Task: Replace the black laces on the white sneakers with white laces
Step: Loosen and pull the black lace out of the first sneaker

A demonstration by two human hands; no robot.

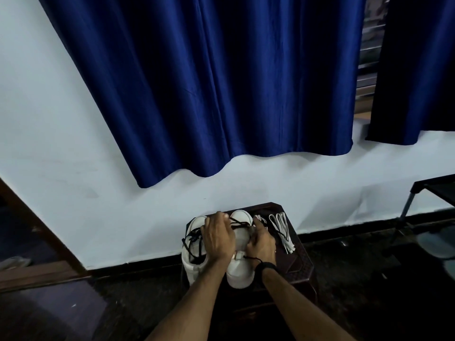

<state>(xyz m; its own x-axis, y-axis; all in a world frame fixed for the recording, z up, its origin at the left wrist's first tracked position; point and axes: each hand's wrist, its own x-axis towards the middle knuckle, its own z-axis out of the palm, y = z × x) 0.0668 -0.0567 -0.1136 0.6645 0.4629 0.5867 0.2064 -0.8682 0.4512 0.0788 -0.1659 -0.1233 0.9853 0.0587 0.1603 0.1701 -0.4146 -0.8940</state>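
Both forearms reach forward and down from the bottom edge to a pair of white sneakers on a small dark table [299, 263] set against the wall. The left hand [219, 238] lies palm down across the gap between the two shoes, its fingers bent over the top of the right sneaker [240, 252] at the lacing; whether they pinch a lace or only press the shoe cannot be told. The right hand [261, 242] is at that shoe's right side, fingers curled against its upper, with a strand of black lace [240, 223] crossing just in front of them; the hold itself is hidden. A black band [267, 267] circles the right wrist. The left sneaker [194, 252] stands just beside its partner, touching it, toe toward the wall, with loosened black lace lying in loops over its tongue and opening. Both shoes are smooth, matt white, with thick rounded soles. The white laces [282, 230] lie on the table to the right of the shoes, near the right hand: flat, ribbon-like strips bundled in long folds, their ends fanned toward the viewer. The table top is dark, square-cornered wood with a patterned edge. Behind it rises a pale wall [86, 148] with a dark skirting, hung with a glossy blue curtain [221, 82] in deep vertical folds.
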